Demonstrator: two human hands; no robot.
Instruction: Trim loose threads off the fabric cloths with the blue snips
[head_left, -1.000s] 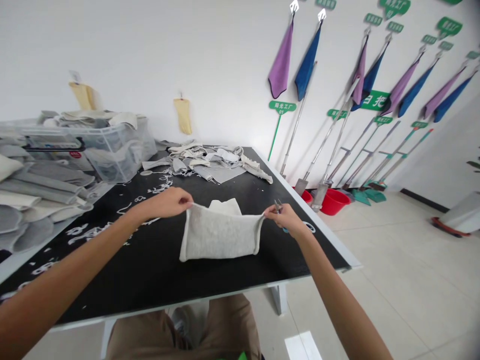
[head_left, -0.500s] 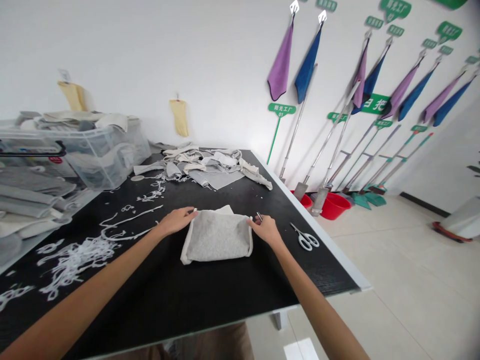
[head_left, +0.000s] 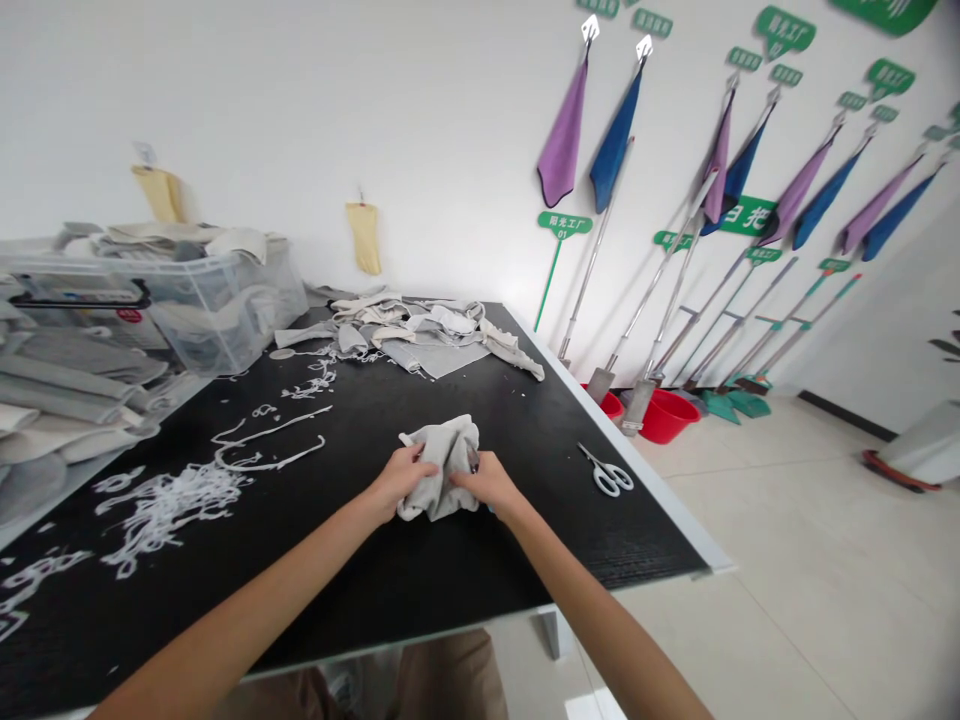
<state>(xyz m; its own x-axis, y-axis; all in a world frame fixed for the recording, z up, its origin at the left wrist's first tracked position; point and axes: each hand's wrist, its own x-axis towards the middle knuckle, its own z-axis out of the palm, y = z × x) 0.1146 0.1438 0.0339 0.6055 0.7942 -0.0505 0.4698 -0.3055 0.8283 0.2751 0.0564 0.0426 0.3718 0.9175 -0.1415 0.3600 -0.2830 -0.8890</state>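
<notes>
A light grey piece of fabric [head_left: 444, 440] is bunched up between my two hands over the black table. My left hand [head_left: 403, 480] grips its left side, thumb pressed onto the cloth. On the other side my right hand [head_left: 489, 484] pinches the fabric's right part. A small metal tool [head_left: 474, 460] also shows in the right hand; its kind is mostly hidden by the fingers. White-handled scissors [head_left: 606, 472] lie on the table to the right, apart from both hands.
White thread scraps [head_left: 176, 505] litter the table's left side. Grey cloth pieces [head_left: 420, 325] are heaped at the back. A clear plastic bin [head_left: 225, 320] full of cloth stands back left. The table's right edge [head_left: 637, 455] borders the floor, with red buckets [head_left: 667, 415] beyond.
The fabric was spread out flat between my hands; now it is gathered and crumpled. My left hand has moved right and my right hand left, bringing them close together.
</notes>
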